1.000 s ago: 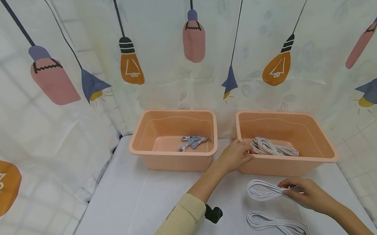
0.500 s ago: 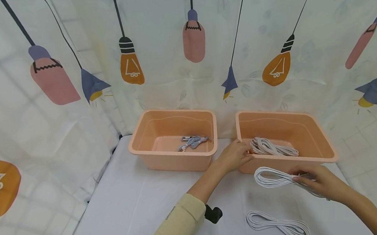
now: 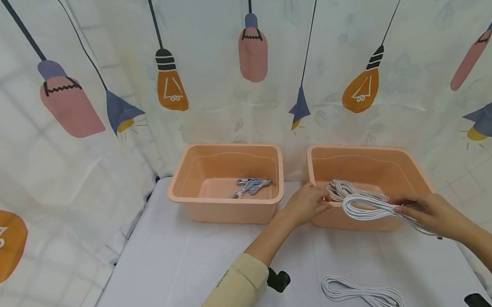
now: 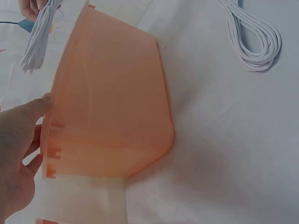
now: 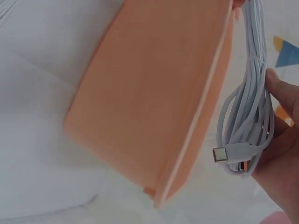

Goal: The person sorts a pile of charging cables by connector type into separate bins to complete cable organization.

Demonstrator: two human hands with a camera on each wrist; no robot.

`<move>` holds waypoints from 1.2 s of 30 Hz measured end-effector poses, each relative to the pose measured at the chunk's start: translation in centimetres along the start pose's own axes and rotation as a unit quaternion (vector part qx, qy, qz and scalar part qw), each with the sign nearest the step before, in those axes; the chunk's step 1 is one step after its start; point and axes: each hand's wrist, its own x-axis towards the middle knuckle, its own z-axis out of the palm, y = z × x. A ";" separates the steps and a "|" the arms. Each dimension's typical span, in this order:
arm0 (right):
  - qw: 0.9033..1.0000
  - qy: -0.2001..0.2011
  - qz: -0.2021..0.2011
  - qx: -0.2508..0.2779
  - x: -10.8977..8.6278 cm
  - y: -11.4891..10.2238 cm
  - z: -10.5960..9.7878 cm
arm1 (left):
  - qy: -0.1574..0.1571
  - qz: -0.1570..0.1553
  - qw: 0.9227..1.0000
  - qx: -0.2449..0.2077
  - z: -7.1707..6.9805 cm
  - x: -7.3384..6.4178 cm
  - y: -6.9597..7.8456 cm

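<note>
In the head view my right hand pinches a coiled white USB cable above the front rim of the right peach plastic bin. The right wrist view shows the cable's USB plug at the end of the bundle. My left hand grips the near left corner of that bin's rim; in the left wrist view its thumb lies against the rim. Inside the bin lie white coiled cables, partly covered by the held one. Another coiled white cable lies on the table.
A second peach bin stands to the left with bundled grey cables in it. Both bins stand at the back of the white-covered table, by a curtain printed with lamps.
My right hand has lifted the coiled cable from low over the table, up and rightward to the right bin's front rim. The left hand keeps its place on the rim.
</note>
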 end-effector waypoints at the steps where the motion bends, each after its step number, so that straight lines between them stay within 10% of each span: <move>1: 1.000 0.002 0.005 0.000 0.2 0.2 -0.1 | -0.001 -0.001 1.000 -0.001 0.0 0.0 0.0; 36: 0.985 -0.038 0.150 -0.078 7.9 3.4 -3.9 | 0.007 0.006 1.000 -0.004 0.0 0.0 0.0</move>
